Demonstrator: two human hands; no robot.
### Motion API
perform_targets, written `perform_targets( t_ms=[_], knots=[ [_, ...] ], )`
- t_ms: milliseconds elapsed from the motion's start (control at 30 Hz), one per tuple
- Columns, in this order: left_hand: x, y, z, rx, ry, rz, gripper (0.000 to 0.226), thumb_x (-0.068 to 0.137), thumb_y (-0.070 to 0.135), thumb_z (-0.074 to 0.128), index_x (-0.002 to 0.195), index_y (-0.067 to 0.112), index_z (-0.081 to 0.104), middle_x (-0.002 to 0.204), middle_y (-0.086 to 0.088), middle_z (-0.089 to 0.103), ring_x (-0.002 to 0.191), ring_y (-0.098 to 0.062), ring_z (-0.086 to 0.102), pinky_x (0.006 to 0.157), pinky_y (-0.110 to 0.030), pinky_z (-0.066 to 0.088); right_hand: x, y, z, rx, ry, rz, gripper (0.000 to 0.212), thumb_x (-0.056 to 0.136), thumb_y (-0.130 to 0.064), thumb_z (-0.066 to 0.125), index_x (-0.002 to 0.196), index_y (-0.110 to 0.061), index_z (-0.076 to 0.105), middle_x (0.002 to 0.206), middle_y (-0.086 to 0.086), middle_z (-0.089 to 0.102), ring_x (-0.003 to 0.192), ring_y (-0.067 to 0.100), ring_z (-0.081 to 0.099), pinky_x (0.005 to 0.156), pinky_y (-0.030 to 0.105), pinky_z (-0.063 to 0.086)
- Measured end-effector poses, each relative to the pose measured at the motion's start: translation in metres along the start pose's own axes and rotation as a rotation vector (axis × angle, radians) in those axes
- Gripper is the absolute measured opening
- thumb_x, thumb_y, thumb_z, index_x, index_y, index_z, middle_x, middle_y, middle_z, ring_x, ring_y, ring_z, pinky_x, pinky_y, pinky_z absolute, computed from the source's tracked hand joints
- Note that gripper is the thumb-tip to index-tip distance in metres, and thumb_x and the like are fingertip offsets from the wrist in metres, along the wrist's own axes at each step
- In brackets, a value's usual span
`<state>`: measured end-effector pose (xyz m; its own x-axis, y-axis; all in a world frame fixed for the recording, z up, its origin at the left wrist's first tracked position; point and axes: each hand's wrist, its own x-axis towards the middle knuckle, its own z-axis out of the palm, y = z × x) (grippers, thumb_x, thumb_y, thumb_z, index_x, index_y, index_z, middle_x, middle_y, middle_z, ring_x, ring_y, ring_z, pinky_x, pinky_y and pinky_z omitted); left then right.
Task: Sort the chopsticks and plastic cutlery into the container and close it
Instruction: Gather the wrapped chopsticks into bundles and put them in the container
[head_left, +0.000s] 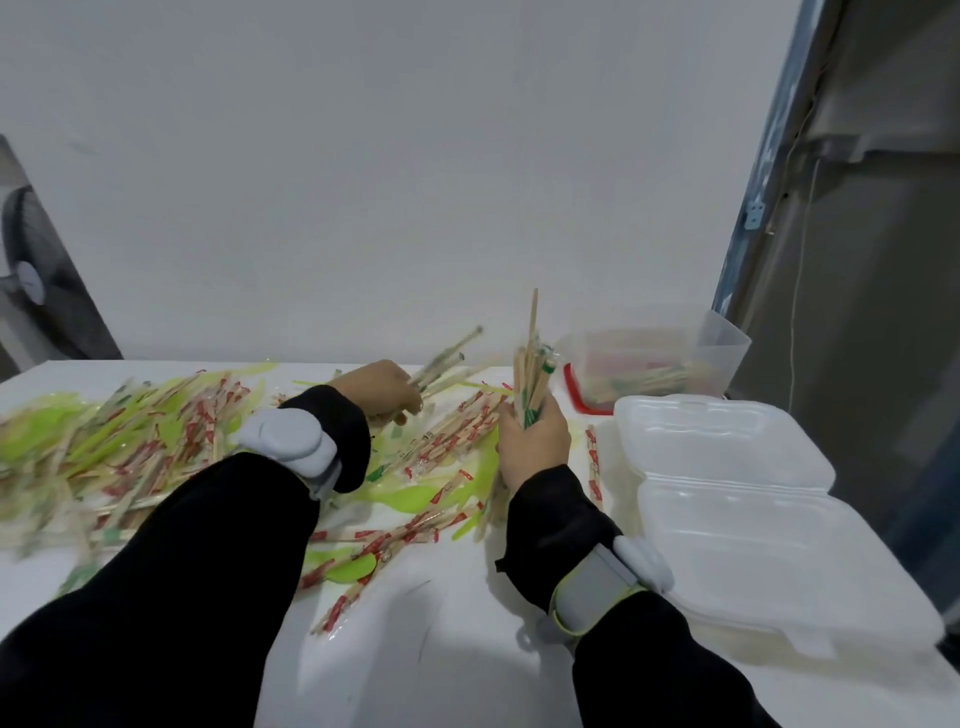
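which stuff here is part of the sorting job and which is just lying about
Part of the job: right hand gripping a chopstick bundle; left hand holding chopsticks; scattered pile; clear container.

Lying about: white foam clamshell box, fan.

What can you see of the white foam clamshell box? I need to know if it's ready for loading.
The white foam clamshell box lies fully open on the white table's right side, both hinged halves facing up, with moulded, rounded rims. It looks empty. It sits just right of the right hand, which does not touch it.
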<state>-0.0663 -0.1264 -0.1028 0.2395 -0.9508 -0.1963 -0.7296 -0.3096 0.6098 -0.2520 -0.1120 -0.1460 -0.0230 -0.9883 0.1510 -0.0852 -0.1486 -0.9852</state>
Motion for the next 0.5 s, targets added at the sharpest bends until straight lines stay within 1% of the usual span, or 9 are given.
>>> perform_targets(
  t_ms=[67, 100, 133, 233, 267, 300, 333, 433, 500],
  knots=[
    [-0.009, 0.005, -0.009, -0.232, -0.076, -0.002, 0.015, 0.089, 0.004, 0.054, 0.075, 0.004, 0.049, 0.075, -0.014, 0.047, 0.06, -0.019, 0.068, 0.046, -0.024, 0.04, 0.001, 0.0, -0.001, 0.024, -0.008, 0.018, 0.011, 0.09, -0.02, 0.058, 0.1, -0.017, 0.054, 0.09, 0.002, 0.059, 0.085, 0.026, 0.06, 0.085, 0.04, 0.053],
    [-0.013, 0.007, -0.012, -0.287, -0.087, 0.009, 0.014, 0.089, 0.003, 0.052, 0.076, 0.002, 0.05, 0.074, -0.013, 0.049, 0.061, -0.022, 0.069, 0.045, -0.024, 0.04, 0.002, -0.001, -0.001, 0.037, -0.017, 0.027, 0.01, 0.09, -0.022, 0.059, 0.096, -0.017, 0.053, 0.088, 0.003, 0.059, 0.082, 0.026, 0.06, 0.085, 0.043, 0.053],
    [-0.016, 0.009, -0.013, -0.331, -0.084, 0.025, 0.012, 0.087, 0.003, 0.053, 0.075, 0.001, 0.052, 0.074, -0.013, 0.054, 0.056, -0.022, 0.066, 0.044, -0.024, 0.039, 0.002, -0.001, -0.002, 0.052, -0.026, 0.036, 0.01, 0.089, -0.023, 0.06, 0.093, -0.016, 0.053, 0.086, 0.004, 0.059, 0.08, 0.026, 0.059, 0.084, 0.045, 0.053],
    [-0.028, 0.013, -0.014, -0.462, -0.099, 0.123, 0.013, 0.074, 0.012, 0.06, 0.076, 0.0, 0.055, 0.074, -0.019, 0.058, 0.042, -0.021, 0.044, 0.047, -0.027, 0.029, 0.003, -0.006, -0.006, 0.124, -0.04, 0.056, 0.012, 0.088, -0.022, 0.063, 0.082, -0.016, 0.054, 0.08, 0.006, 0.058, 0.073, 0.025, 0.056, 0.078, 0.039, 0.051],
    [-0.031, 0.014, -0.011, -0.544, -0.134, 0.149, 0.012, 0.075, 0.012, 0.058, 0.077, 0.001, 0.054, 0.068, -0.018, 0.056, 0.039, -0.019, 0.04, 0.046, -0.025, 0.029, 0.004, -0.01, -0.008, 0.151, -0.045, 0.062, 0.016, 0.088, -0.021, 0.063, 0.077, -0.018, 0.052, 0.078, 0.005, 0.058, 0.069, 0.024, 0.055, 0.075, 0.035, 0.049],
    [-0.035, 0.016, -0.007, -0.633, -0.177, 0.171, 0.008, 0.081, 0.008, 0.051, 0.078, 0.002, 0.051, 0.06, -0.015, 0.054, 0.036, -0.017, 0.038, 0.044, -0.022, 0.03, 0.004, -0.013, -0.009, 0.184, -0.053, 0.066, 0.019, 0.087, -0.02, 0.064, 0.073, -0.018, 0.05, 0.075, 0.006, 0.057, 0.065, 0.022, 0.053, 0.071, 0.031, 0.047],
    [-0.038, 0.018, -0.001, -0.712, -0.231, 0.193, 0.01, 0.086, 0.003, 0.042, 0.078, 0.002, 0.048, 0.054, -0.009, 0.054, 0.033, -0.014, 0.038, 0.041, -0.02, 0.03, 0.003, -0.018, -0.01, 0.216, -0.065, 0.062, 0.021, 0.087, -0.018, 0.065, 0.072, -0.018, 0.049, 0.072, 0.005, 0.056, 0.062, 0.02, 0.051, 0.066, 0.026, 0.046],
    [-0.05, 0.025, 0.018, -0.855, -0.386, 0.245, 0.021, 0.088, 0.0, 0.03, 0.075, 0.003, 0.046, 0.051, -0.003, 0.052, 0.031, -0.01, 0.036, 0.038, -0.02, 0.028, -0.001, -0.03, -0.011, 0.239, -0.109, 0.005, 0.016, 0.084, -0.018, 0.069, 0.08, -0.016, 0.054, 0.07, 0.0, 0.055, 0.06, 0.015, 0.051, 0.054, 0.016, 0.044],
    [-0.051, 0.027, 0.027, -0.942, -0.405, 0.232, 0.03, 0.088, 0.003, 0.029, 0.07, 0.004, 0.054, 0.056, -0.005, 0.05, 0.031, -0.011, 0.035, 0.039, -0.02, 0.026, -0.003, -0.034, -0.01, 0.219, -0.165, -0.013, 0.016, 0.083, -0.019, 0.07, 0.09, -0.013, 0.057, 0.073, 0.001, 0.057, 0.06, 0.014, 0.05, 0.053, 0.016, 0.044]
  ],
)
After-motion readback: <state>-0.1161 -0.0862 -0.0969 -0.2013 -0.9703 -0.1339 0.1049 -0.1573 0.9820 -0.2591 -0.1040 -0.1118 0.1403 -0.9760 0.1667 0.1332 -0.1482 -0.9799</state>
